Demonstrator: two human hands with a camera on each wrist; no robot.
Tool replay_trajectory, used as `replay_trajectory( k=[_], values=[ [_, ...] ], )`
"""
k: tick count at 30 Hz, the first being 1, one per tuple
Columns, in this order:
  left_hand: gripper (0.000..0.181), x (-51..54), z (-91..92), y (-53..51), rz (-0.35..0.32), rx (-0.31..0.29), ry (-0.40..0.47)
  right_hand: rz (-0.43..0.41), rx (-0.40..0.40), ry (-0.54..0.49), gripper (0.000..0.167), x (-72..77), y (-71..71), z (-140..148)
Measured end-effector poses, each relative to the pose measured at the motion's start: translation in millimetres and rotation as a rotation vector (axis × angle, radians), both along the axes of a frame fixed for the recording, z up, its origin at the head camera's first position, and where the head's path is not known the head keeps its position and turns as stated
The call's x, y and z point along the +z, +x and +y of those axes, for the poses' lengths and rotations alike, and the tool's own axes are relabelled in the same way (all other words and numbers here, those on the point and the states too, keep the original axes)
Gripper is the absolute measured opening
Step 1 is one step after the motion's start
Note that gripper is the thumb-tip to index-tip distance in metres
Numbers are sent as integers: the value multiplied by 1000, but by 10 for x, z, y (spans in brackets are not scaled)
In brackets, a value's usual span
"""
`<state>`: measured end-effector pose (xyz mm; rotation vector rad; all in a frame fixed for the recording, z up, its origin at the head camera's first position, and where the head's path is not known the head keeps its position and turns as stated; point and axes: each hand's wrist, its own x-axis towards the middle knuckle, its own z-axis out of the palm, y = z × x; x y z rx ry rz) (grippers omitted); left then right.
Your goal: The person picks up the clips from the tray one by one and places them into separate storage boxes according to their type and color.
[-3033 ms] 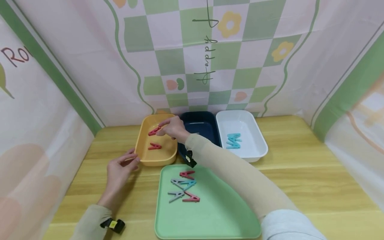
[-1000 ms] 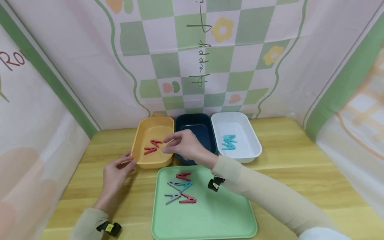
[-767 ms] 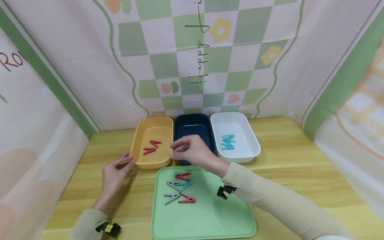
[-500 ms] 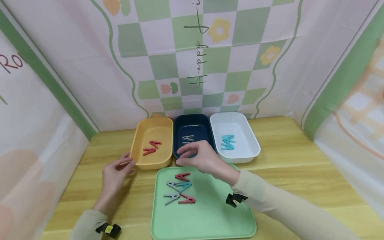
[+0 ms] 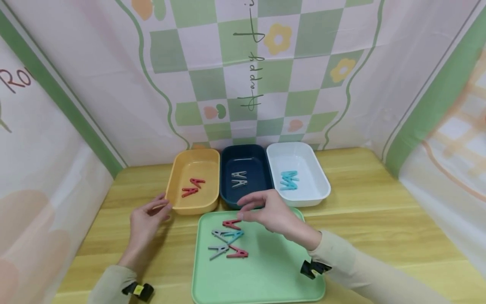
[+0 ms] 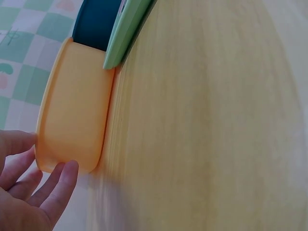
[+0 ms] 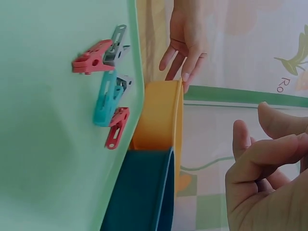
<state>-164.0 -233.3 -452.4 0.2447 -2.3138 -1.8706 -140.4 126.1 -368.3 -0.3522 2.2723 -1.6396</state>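
My left hand point(image 5: 147, 217) touches the near left corner of the yellow bin point(image 5: 195, 207), fingertips at its rim and wall; in the left wrist view that hand point(image 6: 38, 187) has its fingers loosely spread. My right hand point(image 5: 271, 213) hovers over the back edge of the green tray point(image 5: 273, 274), fingers bent and nothing between them. Beside its fingertips in the head view lies a red clip point(image 5: 231, 224). In front of that are a blue clip point(image 5: 234, 235), two grey clips point(image 5: 218, 252) and a second red clip point(image 5: 238, 252).
Two red clips point(image 5: 190, 192) lie in the yellow bin. The dark blue bin point(image 5: 248, 154) holds two grey clips point(image 5: 239, 183). In the white bin point(image 5: 309, 185) are blue clips point(image 5: 289, 180). A patterned cloth point(image 5: 243, 76) hangs behind.
My right hand has moved from the yellow bin, past the dark blue bin, to the tray's back edge. A red clip it was at now lies shifted in the yellow bin. My left hand stays there.
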Motion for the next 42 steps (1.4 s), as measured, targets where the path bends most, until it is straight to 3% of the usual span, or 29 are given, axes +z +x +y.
replay_trajectory(
  k=[19, 30, 42],
  values=[
    [31, 2, 3, 7, -3, 0, 1, -6, -69, 17, 30, -98, 93, 158],
    [30, 21, 16, 8, -3, 7, -6, -16, -75, 12, 32, -175, 72, 255],
    [30, 35, 17, 9, -16, 2, -3, -108, -69, 2, 34, -303, 25, 328]
  ],
)
